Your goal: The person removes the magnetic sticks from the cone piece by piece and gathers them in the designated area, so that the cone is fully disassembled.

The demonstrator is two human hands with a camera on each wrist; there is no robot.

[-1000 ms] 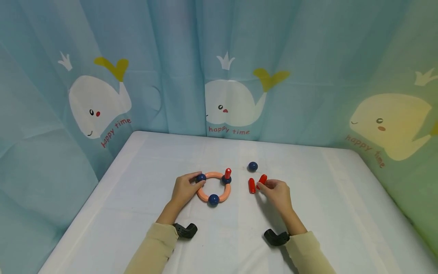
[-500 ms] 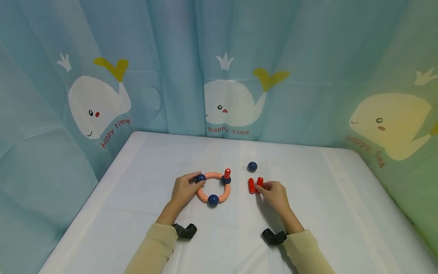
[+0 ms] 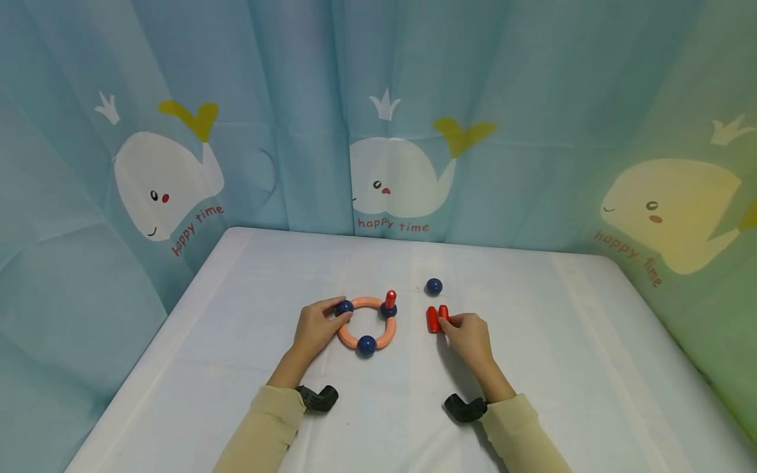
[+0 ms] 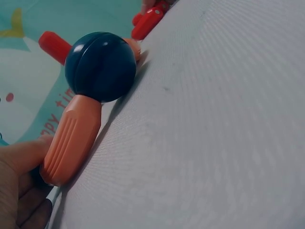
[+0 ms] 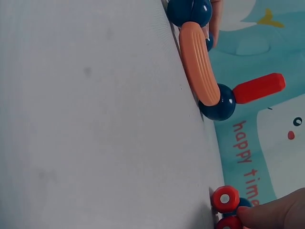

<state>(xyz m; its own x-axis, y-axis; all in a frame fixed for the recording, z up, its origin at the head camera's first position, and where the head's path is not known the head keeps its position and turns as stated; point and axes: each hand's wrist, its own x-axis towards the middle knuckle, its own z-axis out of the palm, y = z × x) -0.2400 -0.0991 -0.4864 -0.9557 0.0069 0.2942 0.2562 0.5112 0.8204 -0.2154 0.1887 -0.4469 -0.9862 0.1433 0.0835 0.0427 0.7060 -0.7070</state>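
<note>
An orange ring of curved rods [image 3: 387, 334] lies on the table, joined by dark blue balls. From its right-hand ball a red rod [image 3: 391, 299] stands upright. My left hand [image 3: 313, 326] pinches the ring's left blue ball [image 3: 345, 307] between thumb and fingers. To the right of the ring, my right hand [image 3: 470, 336] pinches one red rod [image 3: 444, 311] near the tabletop. Close along its left side lies another red rod [image 3: 433, 320]. In the right wrist view the two red rod ends [image 5: 226, 199] sit side by side, with my thumb [image 5: 271, 212] against them.
A loose blue ball [image 3: 434, 286] rests behind the two red rods. The white-covered table [image 3: 568, 341] reaches back to a blue-green curtain [image 3: 307, 131] printed with whales. Dark wrist devices [image 3: 466, 408] sit at both cuffs.
My right hand has shifted left with its red rod, bringing it from a slant to nearly parallel beside the other rod. The left hand stays on the ring's ball.
</note>
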